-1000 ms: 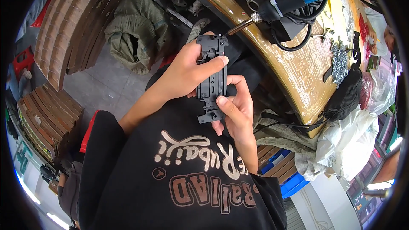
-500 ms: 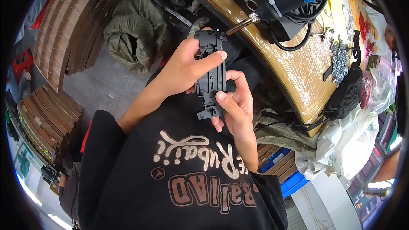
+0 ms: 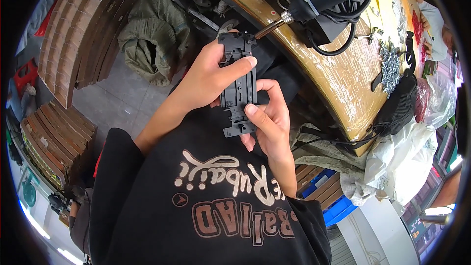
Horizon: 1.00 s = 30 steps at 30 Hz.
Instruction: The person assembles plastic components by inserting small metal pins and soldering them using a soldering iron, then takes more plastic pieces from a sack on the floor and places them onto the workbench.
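Matte black plastic makes up the long, narrow moulded part [image 3: 239,88] that is held in the air in front of the torso, between the left hand [image 3: 208,79] and the right hand [image 3: 275,123]. Its long axis is pointed almost straight away from the body, so that its far right corner is brought right up to the brownish metal tip [image 3: 269,28] of a fixed-looking tool with a black handle and blue sleeve [image 3: 321,4]. Whether that corner is touched by the tip or a slight gap is left cannot be told. Of the two hands, the left is placed nearer to the tip: the far half is gripped by it, with the thumb laid across the top face and the fingers mostly hidden beneath. The near half is pinched by the right hand from the right side, its thumb pressed on the edge and some fingers tucked below.

The upper face is broken by raised walls, stepped notches and a central strip pierced with small holes; a round stud is seen near the close end. Beyond, to the right, the glossy brown film-covered table [image 3: 338,86] is reached.
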Each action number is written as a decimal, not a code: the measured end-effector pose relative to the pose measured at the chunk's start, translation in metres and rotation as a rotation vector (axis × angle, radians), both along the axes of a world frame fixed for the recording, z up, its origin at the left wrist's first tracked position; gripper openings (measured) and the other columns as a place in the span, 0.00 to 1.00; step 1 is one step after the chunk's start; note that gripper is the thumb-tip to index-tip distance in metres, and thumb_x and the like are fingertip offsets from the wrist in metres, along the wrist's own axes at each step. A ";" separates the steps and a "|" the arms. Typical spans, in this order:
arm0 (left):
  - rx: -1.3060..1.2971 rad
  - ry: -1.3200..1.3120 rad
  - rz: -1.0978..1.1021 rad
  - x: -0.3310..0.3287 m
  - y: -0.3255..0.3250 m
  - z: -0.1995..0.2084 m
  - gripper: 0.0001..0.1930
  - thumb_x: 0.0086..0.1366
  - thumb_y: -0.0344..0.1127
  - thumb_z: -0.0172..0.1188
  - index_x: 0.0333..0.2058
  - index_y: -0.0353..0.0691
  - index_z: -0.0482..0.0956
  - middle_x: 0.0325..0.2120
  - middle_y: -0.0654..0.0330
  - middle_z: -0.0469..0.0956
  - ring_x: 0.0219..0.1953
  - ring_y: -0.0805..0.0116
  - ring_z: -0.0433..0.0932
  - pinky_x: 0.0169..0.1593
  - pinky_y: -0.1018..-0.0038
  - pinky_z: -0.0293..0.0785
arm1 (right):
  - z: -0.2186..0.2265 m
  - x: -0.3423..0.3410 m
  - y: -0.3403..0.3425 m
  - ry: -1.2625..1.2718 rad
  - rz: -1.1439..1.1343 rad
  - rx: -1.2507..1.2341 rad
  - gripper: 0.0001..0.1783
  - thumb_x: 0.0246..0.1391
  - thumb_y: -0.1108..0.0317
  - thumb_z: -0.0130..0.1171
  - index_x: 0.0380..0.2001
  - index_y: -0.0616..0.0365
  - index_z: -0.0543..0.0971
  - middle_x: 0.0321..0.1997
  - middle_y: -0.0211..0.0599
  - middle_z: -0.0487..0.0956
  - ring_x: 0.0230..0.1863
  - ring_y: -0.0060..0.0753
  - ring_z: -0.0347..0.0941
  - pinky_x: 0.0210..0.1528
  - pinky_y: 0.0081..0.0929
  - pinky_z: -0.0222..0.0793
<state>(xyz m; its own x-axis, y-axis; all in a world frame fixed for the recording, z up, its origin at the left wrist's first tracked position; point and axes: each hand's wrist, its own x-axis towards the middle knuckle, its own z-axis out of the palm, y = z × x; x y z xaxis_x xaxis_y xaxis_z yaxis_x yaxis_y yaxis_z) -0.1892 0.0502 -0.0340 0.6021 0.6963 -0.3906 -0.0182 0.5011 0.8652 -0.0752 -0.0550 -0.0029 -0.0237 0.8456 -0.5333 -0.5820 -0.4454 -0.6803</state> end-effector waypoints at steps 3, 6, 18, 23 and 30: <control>0.033 -0.003 0.012 0.000 0.000 0.002 0.10 0.53 0.36 0.55 0.30 0.37 0.67 0.16 0.67 0.68 0.13 0.83 0.64 0.13 0.84 0.58 | 0.000 -0.001 0.001 0.001 0.005 0.003 0.15 0.52 0.71 0.48 0.38 0.59 0.55 0.14 0.38 0.71 0.06 0.20 0.61 0.06 0.12 0.49; 0.039 0.009 0.010 0.000 0.001 0.006 0.10 0.53 0.36 0.55 0.30 0.36 0.67 0.18 0.66 0.68 0.17 0.83 0.65 0.17 0.84 0.60 | -0.001 0.000 0.000 -0.015 0.005 0.018 0.14 0.52 0.72 0.46 0.39 0.61 0.55 0.17 0.43 0.71 0.05 0.22 0.61 0.05 0.13 0.50; 0.094 0.038 -0.004 0.000 0.001 0.005 0.10 0.53 0.35 0.55 0.30 0.36 0.66 0.18 0.67 0.67 0.17 0.83 0.64 0.17 0.84 0.60 | -0.004 0.001 -0.001 -0.008 0.017 0.014 0.14 0.52 0.70 0.48 0.38 0.58 0.55 0.15 0.38 0.71 0.06 0.20 0.61 0.07 0.12 0.49; 0.112 0.048 -0.015 0.000 0.001 0.005 0.10 0.54 0.35 0.54 0.29 0.37 0.66 0.17 0.68 0.66 0.16 0.84 0.63 0.16 0.84 0.59 | -0.006 0.001 -0.001 -0.021 0.022 0.012 0.14 0.52 0.70 0.48 0.38 0.58 0.56 0.15 0.37 0.71 0.06 0.19 0.61 0.07 0.12 0.49; 0.069 0.058 -0.010 -0.001 -0.001 -0.001 0.10 0.54 0.36 0.54 0.31 0.37 0.66 0.15 0.69 0.67 0.11 0.84 0.62 0.10 0.85 0.55 | -0.009 0.002 -0.001 -0.028 0.042 0.005 0.14 0.52 0.71 0.47 0.39 0.59 0.56 0.17 0.41 0.72 0.06 0.21 0.61 0.06 0.12 0.49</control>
